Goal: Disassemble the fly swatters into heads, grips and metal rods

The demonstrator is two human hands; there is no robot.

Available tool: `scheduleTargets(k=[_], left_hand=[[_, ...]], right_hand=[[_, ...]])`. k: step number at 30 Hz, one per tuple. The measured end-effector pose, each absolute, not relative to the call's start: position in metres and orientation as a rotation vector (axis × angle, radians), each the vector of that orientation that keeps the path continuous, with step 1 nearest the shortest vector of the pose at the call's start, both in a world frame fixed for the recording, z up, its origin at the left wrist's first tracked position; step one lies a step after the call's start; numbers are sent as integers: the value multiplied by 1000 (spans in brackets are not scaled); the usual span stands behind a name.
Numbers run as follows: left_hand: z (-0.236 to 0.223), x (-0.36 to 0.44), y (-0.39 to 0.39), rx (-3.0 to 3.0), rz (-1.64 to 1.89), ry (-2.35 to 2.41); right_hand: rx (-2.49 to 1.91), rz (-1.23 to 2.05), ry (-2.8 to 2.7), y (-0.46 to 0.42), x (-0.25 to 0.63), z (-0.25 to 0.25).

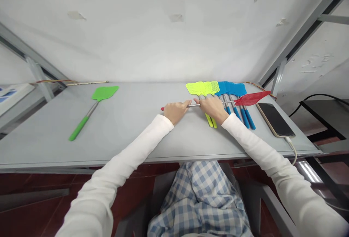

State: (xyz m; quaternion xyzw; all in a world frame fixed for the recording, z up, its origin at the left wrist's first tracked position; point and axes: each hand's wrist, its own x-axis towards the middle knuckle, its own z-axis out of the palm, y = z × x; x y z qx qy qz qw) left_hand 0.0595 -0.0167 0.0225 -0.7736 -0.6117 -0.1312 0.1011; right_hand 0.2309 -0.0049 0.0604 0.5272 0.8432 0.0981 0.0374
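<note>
Both my hands grip a red fly swatter, held crosswise above the table with its head to the right. My left hand is wrapped around the handle, whose red end pokes out at the left. Farther along, my right hand closes on the metal shaft nearer the head. Behind and below my right hand lie overlapping yellow fly swatters and several blue fly swatters, partly hidden by that hand and the red swatter. A green fly swatter lies apart on the left side of the table.
The grey table meets a white wall with tape scraps. A phone with a white cable lies at the table's right end. Metal frame posts stand at both sides. Thin wires run along the back edge.
</note>
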Motion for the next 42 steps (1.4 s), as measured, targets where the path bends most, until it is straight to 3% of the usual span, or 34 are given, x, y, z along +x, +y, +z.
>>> scheduleTargets(k=[6,13,25,42], left_hand=[[28,47,-3,-2224,-482,-1833],[31,-3,14,-1981,-467,-2040],[23,-20,24,-2050,-268,-1993],[26,20,6,-2150,-301,-1958]], right_hand=[[1626,407,2699,5,243,60],[1827,979,2843,27,286,59],[1397,945,2881,37,297,52],[1393,1009,2961,7,266,57]])
